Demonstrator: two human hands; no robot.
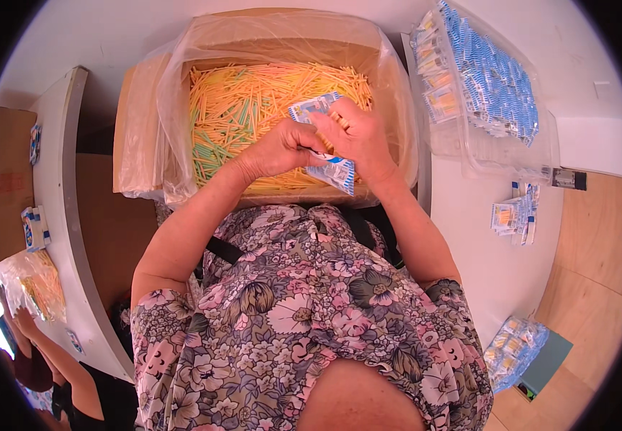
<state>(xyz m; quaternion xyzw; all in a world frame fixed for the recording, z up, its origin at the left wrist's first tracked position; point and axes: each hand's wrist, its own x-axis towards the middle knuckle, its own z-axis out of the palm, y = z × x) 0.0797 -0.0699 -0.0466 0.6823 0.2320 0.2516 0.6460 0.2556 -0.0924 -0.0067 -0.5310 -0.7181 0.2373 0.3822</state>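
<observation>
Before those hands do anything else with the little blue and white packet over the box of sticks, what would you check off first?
1. Small blue and white plastic packet held by both hands: ok.
2. Left hand gripping it: ok.
3. Right hand fingers at its top edge: ok.
4. Packet mouth open: cannot tell.
5. Plastic-lined cardboard box of yellow, orange and green sticks directly below: ok.
6. Clear plastic tub of filled packets within view on the right: ok.

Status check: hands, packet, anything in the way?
Left hand and right hand both grip small blue-and-white plastic packet. Held over bag-lined cardboard box of yellow, orange and green sticks. Nothing obstructing.
</observation>
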